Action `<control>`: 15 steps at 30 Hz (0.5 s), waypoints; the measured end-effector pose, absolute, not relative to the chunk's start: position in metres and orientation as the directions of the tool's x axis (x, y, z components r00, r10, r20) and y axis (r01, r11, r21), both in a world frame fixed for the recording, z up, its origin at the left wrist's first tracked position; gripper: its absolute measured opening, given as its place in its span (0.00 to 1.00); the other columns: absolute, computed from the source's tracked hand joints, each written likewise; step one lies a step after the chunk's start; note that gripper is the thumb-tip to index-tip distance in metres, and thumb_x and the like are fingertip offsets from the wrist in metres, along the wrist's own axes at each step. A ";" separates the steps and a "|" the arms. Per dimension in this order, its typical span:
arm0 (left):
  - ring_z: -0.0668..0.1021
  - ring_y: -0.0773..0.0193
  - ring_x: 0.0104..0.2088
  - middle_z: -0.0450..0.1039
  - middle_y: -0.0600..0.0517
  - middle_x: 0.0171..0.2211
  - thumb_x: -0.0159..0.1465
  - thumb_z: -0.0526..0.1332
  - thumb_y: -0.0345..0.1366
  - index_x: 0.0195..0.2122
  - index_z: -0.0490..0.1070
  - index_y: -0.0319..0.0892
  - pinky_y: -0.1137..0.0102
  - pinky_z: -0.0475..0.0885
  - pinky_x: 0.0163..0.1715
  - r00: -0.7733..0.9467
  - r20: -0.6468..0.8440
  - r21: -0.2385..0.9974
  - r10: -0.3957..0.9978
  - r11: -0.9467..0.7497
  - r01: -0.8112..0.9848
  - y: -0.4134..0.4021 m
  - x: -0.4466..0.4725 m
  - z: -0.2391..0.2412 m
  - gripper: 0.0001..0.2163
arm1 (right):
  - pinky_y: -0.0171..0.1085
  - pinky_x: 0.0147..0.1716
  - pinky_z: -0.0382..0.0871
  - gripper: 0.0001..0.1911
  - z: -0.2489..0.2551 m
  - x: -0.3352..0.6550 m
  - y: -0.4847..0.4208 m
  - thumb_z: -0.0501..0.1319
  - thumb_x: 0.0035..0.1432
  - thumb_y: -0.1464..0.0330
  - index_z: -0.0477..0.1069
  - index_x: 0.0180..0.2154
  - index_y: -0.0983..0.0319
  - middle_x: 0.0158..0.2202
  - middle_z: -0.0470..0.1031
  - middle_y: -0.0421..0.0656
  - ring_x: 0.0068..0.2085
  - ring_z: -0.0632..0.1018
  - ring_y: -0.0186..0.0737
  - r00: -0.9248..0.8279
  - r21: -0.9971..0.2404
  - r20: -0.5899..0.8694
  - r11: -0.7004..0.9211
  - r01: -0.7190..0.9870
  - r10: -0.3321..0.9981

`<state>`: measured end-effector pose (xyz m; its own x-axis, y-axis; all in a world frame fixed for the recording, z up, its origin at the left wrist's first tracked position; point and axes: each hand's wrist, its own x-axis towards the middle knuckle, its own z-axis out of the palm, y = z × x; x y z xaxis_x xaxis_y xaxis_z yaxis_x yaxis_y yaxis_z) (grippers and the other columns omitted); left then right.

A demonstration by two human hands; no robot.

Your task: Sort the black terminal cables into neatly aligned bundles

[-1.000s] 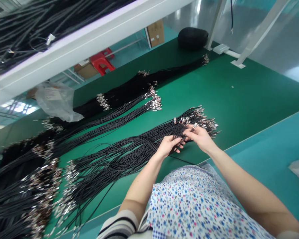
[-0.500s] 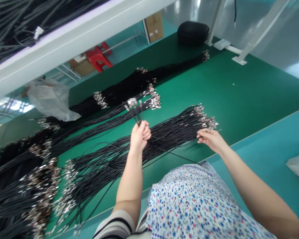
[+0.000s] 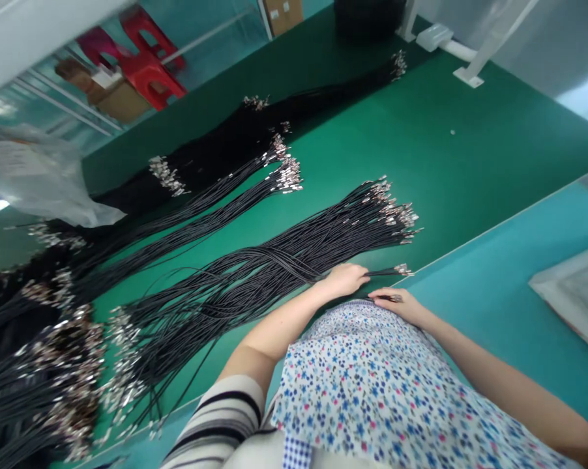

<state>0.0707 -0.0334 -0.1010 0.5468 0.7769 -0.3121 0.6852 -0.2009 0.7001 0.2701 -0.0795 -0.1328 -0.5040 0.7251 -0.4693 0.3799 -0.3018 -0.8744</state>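
Observation:
My left hand point(image 3: 347, 280) is closed around a small bunch of black cables point(image 3: 379, 272), whose metal-tipped ends point right near the table's front edge. Close beside it, my right hand point(image 3: 396, 304) is closed with a dark cable end between thumb and fingers, just above the apron. Beyond both hands lies a wide bundle of black cables point(image 3: 294, 251) across the green table. Shiny terminals point(image 3: 392, 212) cluster at its right end, and more white and metal tips point(image 3: 122, 365) spread at its left end. Some cables from the left hand cross over this bundle.
More cable bundles point(image 3: 206, 208) lie farther back, and a dense heap with terminals point(image 3: 79, 384) fills the left. A plastic bag point(image 3: 40, 172) rests at the back left. Metal frame feet point(image 3: 469, 77) stand on the table point(image 3: 499, 143) at the far right. Red stools point(image 3: 150, 71) are behind.
My left hand has come down and right from above the bundle, lowering the cable ends it holds to the front edge. My right hand has drawn down toward the apron. The view has shifted.

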 end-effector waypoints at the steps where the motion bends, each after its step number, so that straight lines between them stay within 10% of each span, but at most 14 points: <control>1: 0.72 0.62 0.28 0.71 0.48 0.25 0.61 0.53 0.38 0.26 0.71 0.40 0.72 0.60 0.27 0.567 -0.328 0.679 0.755 -0.229 0.697 -0.037 0.073 -0.107 0.12 | 0.43 0.43 0.66 0.18 -0.133 0.272 -0.079 0.63 0.47 0.58 0.76 0.38 0.62 0.35 0.76 0.45 0.37 0.74 0.41 -0.517 -0.862 -0.498 -0.333 0.382 0.697; 15: 0.72 0.72 0.20 0.71 0.53 0.26 0.60 0.55 0.43 0.34 0.70 0.39 0.78 0.64 0.20 0.728 -0.472 0.874 0.498 0.160 0.458 -0.056 0.053 -0.129 0.12 | 0.29 0.21 0.58 0.21 -0.124 0.275 -0.063 0.58 0.39 0.73 0.73 0.40 0.63 0.23 0.69 0.35 0.21 0.64 0.27 -0.682 -0.842 -0.538 -0.356 0.405 0.496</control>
<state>0.0527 -0.0562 -0.1289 0.7277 0.4976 -0.4722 0.4581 0.1599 0.8744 0.2754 -0.0626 -0.1240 -0.6819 0.4957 -0.5379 0.4052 -0.3563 -0.8419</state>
